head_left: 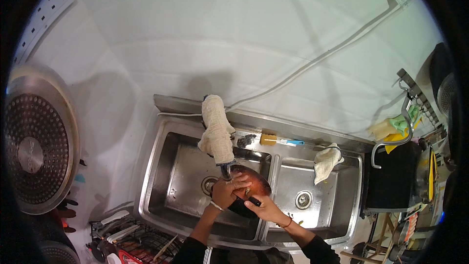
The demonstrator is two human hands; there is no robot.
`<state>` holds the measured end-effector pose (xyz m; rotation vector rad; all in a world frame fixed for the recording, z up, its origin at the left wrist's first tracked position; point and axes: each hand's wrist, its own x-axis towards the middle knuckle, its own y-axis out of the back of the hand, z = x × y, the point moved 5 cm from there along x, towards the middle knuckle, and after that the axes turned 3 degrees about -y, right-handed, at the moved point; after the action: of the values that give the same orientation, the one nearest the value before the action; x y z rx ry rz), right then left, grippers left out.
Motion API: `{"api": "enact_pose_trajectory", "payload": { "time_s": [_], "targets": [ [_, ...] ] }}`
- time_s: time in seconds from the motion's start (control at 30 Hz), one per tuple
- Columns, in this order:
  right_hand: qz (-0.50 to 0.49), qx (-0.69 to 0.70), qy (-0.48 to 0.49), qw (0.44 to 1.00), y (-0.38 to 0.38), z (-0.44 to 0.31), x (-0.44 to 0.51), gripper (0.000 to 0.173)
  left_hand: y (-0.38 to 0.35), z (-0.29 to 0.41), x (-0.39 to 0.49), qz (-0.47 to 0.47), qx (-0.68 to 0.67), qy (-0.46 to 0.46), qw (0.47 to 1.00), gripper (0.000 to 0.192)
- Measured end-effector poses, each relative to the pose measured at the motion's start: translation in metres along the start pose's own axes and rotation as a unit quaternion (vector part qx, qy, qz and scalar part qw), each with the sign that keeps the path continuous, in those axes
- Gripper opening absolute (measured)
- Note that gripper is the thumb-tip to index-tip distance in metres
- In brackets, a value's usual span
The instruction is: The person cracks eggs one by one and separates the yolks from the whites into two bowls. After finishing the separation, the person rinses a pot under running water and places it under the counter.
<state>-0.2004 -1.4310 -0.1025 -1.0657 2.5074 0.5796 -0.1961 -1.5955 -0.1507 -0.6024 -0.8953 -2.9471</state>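
A round red-and-black pan (258, 180) is tilted over the left basin of a double stainless steel sink (275, 176), below the faucet's spout (226, 172). My left hand (229, 190) lies with spread fingers on the pan's red surface; whether anything is under the palm is hidden. My right hand (265, 208) is closed on the pan's short black handle (253, 201) near the divider between the basins. A cream cloth (217, 128) wraps the faucet above. Behind the basins lie a dark scouring pad (246, 140) and a brush with a blue handle (295, 142).
A second cloth (328, 161) hangs over the right basin's back edge. At lower left stands a black wire rack (137, 236) with utensils. A large pan (36, 146) hangs at the left. Gloves (397, 123) and a metal hook (408, 117) hang at right.
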Motion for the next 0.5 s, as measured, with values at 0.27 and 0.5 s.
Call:
{"api": "enact_pose_trajectory", "payload": {
  "time_s": [0.27,0.5],
  "targets": [
    [0.071,0.027,0.063,0.995,-0.007,0.007,0.012,0.037,0.004,-0.008,0.005,0.027,-0.017,0.009,0.999,0.042],
    [0.100,0.430,-0.121,0.889,0.021,0.003,-0.010,0.025,0.000,-0.066,-0.014,0.053,0.027,0.251,0.966,0.039]
  ]
}}
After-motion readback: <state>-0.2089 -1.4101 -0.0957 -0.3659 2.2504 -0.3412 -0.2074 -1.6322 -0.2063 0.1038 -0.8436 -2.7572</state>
